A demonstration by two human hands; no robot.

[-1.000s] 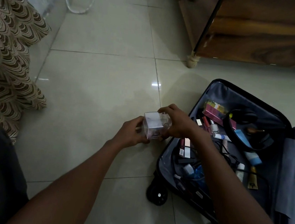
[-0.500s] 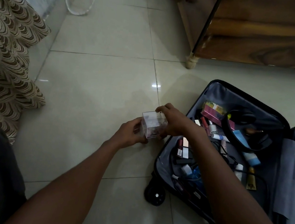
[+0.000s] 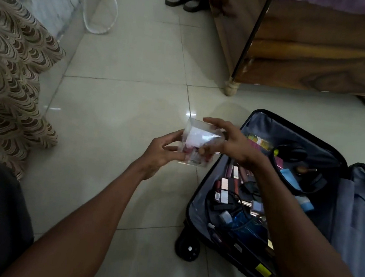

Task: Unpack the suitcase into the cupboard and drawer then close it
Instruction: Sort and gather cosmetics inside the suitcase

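Hands, left (image 3: 160, 153) & right (image 3: 229, 141), both grip clear box (image 3: 199, 143) beside open suitcase (image 3: 291, 137).

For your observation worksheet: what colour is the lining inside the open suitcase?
Grey-blue fabric lining, inside the black-edged suitcase; seen in the head view.

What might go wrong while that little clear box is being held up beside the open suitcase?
The clear box is held only at its sides, by the left hand and the right hand, above bare floor tile; if it slips, it could fall and perhaps crack or spill the small items inside. The suitcase holds loose cables among the cosmetics, so lifting one thing may drag others out.
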